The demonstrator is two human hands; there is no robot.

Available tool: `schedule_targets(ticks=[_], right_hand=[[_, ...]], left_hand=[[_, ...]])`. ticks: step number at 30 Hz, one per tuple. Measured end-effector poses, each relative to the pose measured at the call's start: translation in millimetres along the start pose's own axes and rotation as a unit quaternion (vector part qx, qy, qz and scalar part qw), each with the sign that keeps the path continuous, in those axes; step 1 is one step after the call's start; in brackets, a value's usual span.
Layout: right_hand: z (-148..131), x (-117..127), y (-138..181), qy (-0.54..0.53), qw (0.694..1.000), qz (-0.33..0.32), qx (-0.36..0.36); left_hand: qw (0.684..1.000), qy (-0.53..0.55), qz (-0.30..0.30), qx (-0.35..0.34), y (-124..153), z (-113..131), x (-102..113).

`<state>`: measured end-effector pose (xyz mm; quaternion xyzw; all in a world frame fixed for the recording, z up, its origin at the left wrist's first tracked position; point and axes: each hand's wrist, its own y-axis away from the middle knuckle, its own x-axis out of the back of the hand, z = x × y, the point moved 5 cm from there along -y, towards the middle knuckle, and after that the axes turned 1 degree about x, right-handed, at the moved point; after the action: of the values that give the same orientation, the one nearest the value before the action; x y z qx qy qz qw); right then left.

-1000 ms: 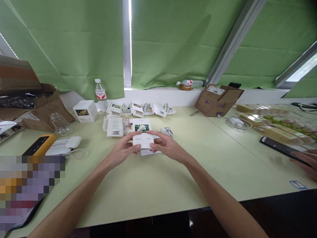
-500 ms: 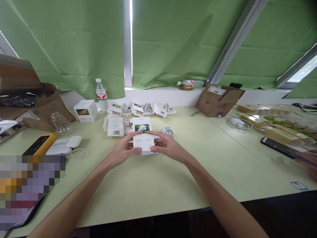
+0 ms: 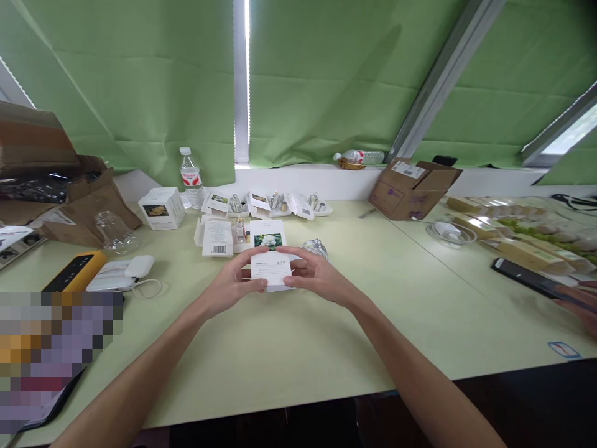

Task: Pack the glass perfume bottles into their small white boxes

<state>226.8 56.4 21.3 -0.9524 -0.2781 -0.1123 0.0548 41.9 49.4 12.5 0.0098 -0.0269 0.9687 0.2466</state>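
Both hands hold a small white cardboard box (image 3: 271,266), whose near face carries lines of print. My left hand (image 3: 237,278) grips its left side, thumb at the lower front and fingers along the top. On the right side my right hand (image 3: 310,274) holds it the same way. Just behind stands a white panel with a white flower photo (image 3: 268,240); whether it joins the held box, I cannot tell. To its left lie an opened box with a barcode (image 3: 217,238) and a small glass bottle (image 3: 239,230). A crumpled silver foil-like item (image 3: 316,248) sits behind my right hand.
Several opened white boxes (image 3: 259,205) with silvery items line the back. Left are a closed white box (image 3: 161,208), a water bottle (image 3: 190,177) and a yellow-black case (image 3: 74,274). Right are a carton (image 3: 410,190), a coiled cable (image 3: 450,233) and another person's hand (image 3: 581,302) at a phone (image 3: 527,278).
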Motion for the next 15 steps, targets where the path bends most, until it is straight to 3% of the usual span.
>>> schedule_targets(ticks=[15], right_hand=[[0.9,0.0,0.6,0.009,1.000,0.000,0.000]], left_hand=[[1.000,0.021,-0.009,0.001,-0.7,-1.4,-1.3]])
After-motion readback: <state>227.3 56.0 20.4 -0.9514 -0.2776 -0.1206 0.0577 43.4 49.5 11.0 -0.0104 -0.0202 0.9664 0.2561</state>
